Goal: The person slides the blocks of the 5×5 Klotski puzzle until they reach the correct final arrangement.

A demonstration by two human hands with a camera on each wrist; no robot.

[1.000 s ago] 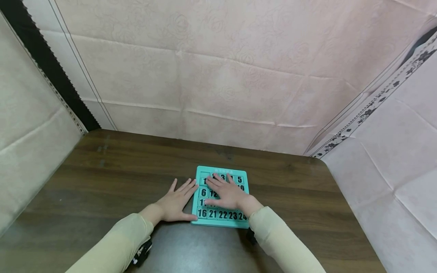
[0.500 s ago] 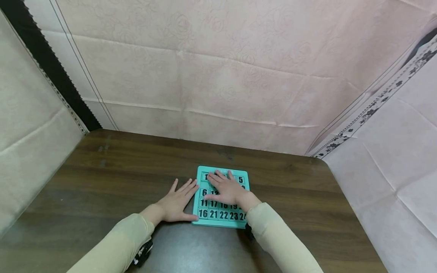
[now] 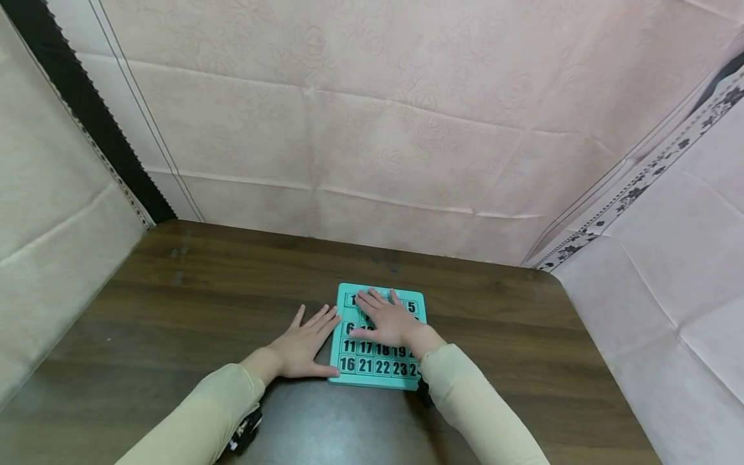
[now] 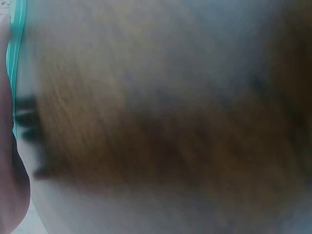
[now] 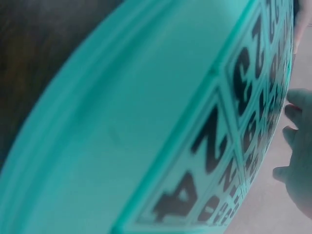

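A teal number sliding puzzle (image 3: 365, 366) lies flat on the table, its black digits in a square grid. Along its left edge rests my left hand (image 3: 299, 350), fingers straight and spread, the thumb at the lower left corner. My right hand (image 3: 395, 326) lies over the upper rows with its fingers extended, covering several tiles. The 11 and 16 rows show below it. Close up in the right wrist view, the puzzle (image 5: 112, 131) fills the middle, with the right fingers (image 5: 295, 139) at its far side. The left wrist view catches only a strip of the puzzle (image 4: 15, 44).
The dark wood table (image 3: 197, 310) extends around the puzzle on all sides. Pale patterned cloth (image 3: 372, 129) hangs behind it, with more cloth at the left (image 3: 52, 226) and right (image 3: 668, 258).
My right hand has slid slightly away from me over the puzzle, uncovering more of the 11 row. The left hand stays at the left edge.
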